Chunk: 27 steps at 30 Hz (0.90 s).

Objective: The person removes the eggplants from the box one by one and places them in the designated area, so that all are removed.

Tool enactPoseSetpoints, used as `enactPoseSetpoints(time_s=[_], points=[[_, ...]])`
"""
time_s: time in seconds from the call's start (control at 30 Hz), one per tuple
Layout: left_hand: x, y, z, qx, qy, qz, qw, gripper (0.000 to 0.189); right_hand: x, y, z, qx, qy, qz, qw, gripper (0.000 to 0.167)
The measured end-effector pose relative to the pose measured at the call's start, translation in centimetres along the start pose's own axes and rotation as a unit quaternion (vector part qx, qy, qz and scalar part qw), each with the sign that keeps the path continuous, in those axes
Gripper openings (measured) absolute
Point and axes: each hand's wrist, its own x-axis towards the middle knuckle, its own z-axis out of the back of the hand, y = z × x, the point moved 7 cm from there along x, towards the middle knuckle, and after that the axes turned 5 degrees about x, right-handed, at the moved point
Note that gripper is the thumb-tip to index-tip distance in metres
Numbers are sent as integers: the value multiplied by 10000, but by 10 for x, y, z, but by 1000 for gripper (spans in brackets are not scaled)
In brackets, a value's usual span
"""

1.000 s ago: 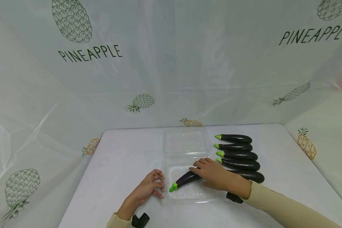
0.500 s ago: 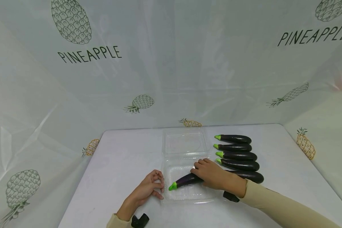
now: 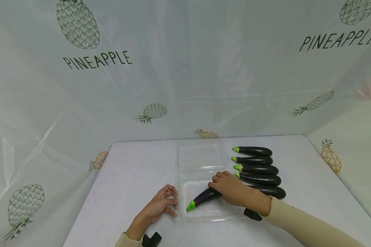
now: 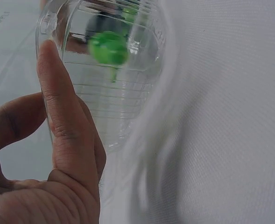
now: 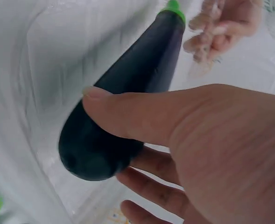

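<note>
My right hand (image 3: 230, 187) grips a dark purple eggplant (image 3: 205, 197) near its thick end, over the base of a clear plastic clamshell container (image 3: 201, 218). The green stem (image 3: 190, 206) points left and toward me. In the right wrist view, my thumb lies across the eggplant (image 5: 128, 70) with fingers behind it; whether it touches the container floor is hard to tell. My left hand (image 3: 160, 202) is at the container's left rim. In the left wrist view, one nearly straight finger (image 4: 65, 98) lies against the clear wall (image 4: 142, 79).
The container's lid (image 3: 201, 156) lies folded back, away from me. Several more eggplants (image 3: 256, 169) lie in a column on the white table (image 3: 139, 164) to the right; my right forearm partly covers the nearest. A pineapple-print sheet (image 3: 204, 85) hangs behind the table.
The held eggplant has shifted slightly, its green stem moving a little left, then back right and nearer to me. The left hand and the other eggplants stay put.
</note>
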Motion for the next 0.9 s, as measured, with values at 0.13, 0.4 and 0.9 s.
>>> enactPoseSetpoints(time_s=[0.13, 0.4, 0.9], points=[[0, 0, 0, 9, -13, 9, 10000, 35, -7, -7, 13, 279, -240, -256, 9990, 41], [1, -1, 0, 65, -28, 7, 10000, 35, -28, -26, 37, 751, -652, -854, 9914, 52], [1, 0, 0, 61, 31, -1, 10000, 37, -88, -52, 58, 926, -1136, -1550, 9770, 60]])
